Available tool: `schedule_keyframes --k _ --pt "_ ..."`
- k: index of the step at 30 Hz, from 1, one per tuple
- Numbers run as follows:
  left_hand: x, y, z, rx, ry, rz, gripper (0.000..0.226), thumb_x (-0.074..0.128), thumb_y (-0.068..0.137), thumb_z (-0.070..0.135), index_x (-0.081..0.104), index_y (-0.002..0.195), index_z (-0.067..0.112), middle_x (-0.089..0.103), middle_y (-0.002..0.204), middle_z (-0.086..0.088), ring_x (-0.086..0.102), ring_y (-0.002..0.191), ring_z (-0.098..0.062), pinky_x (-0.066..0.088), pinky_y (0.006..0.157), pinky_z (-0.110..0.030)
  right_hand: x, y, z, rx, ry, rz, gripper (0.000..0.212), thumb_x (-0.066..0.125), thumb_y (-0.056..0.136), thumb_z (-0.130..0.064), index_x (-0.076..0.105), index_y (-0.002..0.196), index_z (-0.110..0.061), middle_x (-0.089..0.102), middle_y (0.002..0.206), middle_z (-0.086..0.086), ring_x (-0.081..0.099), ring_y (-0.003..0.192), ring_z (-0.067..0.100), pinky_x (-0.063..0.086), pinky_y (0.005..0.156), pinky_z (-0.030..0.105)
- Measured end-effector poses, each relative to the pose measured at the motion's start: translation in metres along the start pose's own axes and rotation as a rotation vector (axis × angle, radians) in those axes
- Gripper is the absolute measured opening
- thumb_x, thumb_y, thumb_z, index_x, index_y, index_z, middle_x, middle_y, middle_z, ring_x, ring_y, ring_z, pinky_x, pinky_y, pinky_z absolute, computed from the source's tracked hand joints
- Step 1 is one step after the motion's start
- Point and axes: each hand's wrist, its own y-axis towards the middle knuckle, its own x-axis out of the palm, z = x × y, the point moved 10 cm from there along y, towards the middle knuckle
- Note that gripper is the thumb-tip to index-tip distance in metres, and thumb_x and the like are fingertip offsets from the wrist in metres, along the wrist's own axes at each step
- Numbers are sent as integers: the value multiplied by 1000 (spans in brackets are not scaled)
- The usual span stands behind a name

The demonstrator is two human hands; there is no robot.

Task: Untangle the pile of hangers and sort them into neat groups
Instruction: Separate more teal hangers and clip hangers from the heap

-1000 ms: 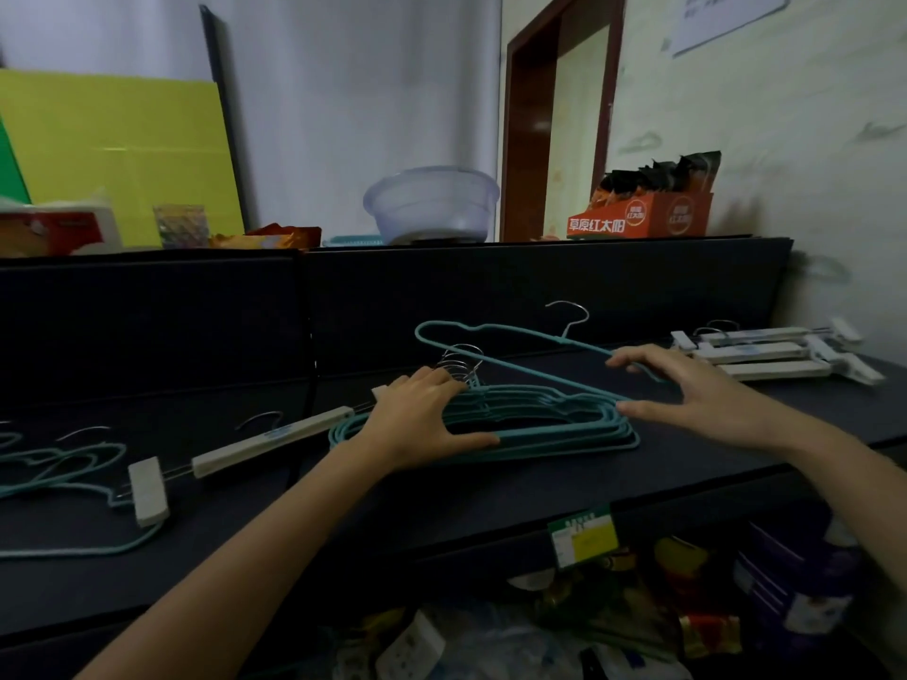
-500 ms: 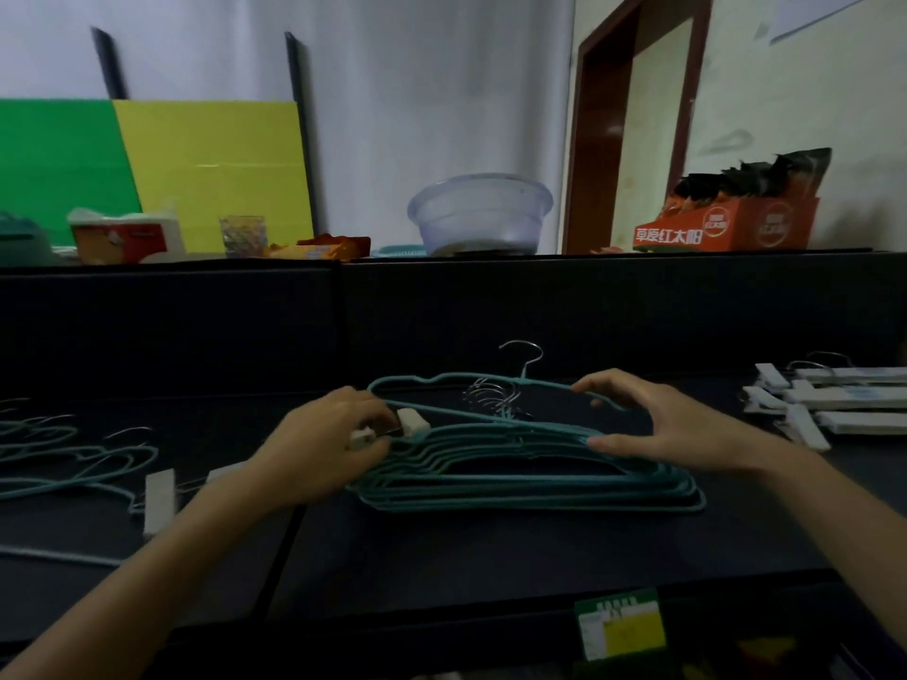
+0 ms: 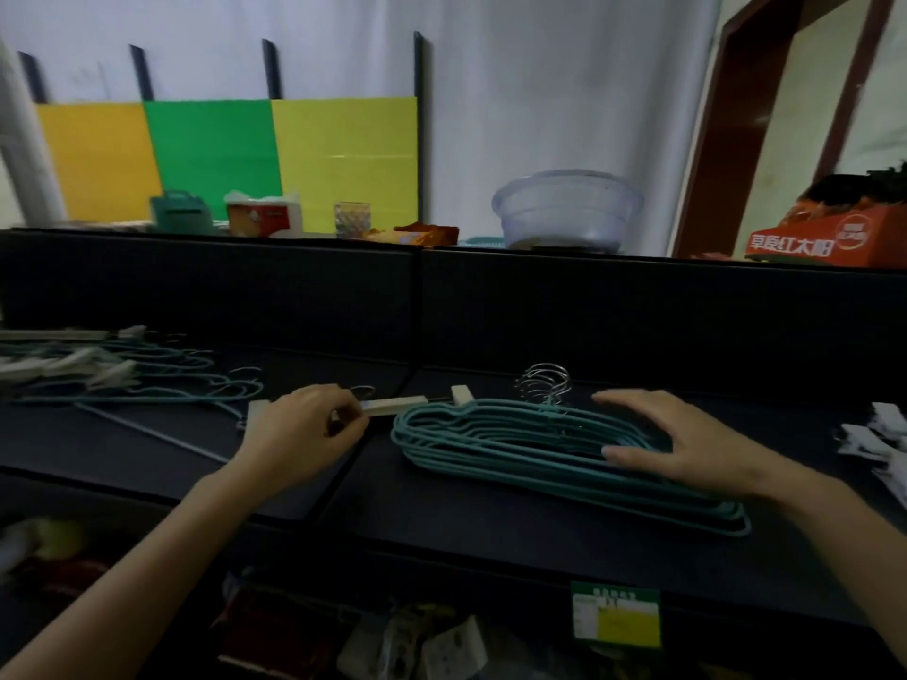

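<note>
teal stack (image 3: 515,449) now flat under right hand (image 3: 687,444), clip hanger (image 3: 397,403) in left hand (image 3: 299,434)

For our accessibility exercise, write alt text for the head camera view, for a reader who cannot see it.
A person's left hand grips a cream clip hanger beside a neat stack of teal hangers, with the open right hand over it. More tangled hangers lie at the left of the dark counter.
</note>
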Motion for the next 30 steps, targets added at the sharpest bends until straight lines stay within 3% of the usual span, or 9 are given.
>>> schedule_keyframes --k 6,9,13,20,26,30 --pt "-20 -31 -18 -39 82 28 13 52 88 39 60 89 29 55 82 16 50 72 -4 32 52 -15 6 19 -49 -141 -146 138 45 51 86 -51 42 129 -41 45 134 -17 38 124 6 38 102 33" --pt "-34 -48 -38 -63 111 53 13 52 89 40 60 87 31 54 80 18 46 70 0 32 53 -15 14 32 -84 -214 -142 173 38 52 87 -48 48 124 -40 50 123 -20 45 113 3 41 95 30" --pt "-50 -69 -73 -105 130 49 15 51 89 41 61 91 30 55 84 18 49 75 -2 36 58 -21 39 52 -127 -271 -153 141 36 53 88 -46 50 123 -37 52 122 -19 46 113 3 41 94 29" --pt "-83 -99 -159 -157 176 7 9 49 90 43 54 87 35 44 75 26 43 69 3 30 52 -13 85 97 -207 -305 -151 92 32 53 88 -45 54 118 -37 55 119 -18 49 106 4 45 92 34" --pt "-112 -120 -241 -160 201 -9 18 49 90 42 60 95 28 54 88 15 47 78 -2 32 55 -16 129 141 -285 -306 -93 50 29 56 87 -42 56 116 -35 58 113 -14 54 102 7 47 92 36" --pt "-127 -130 -292 -161 207 6 18 51 90 41 62 95 27 59 92 13 48 79 -2 38 62 -19 154 166 -327 -313 -70 45 31 55 88 -43 56 117 -33 57 105 -17 54 95 2 49 87 30"
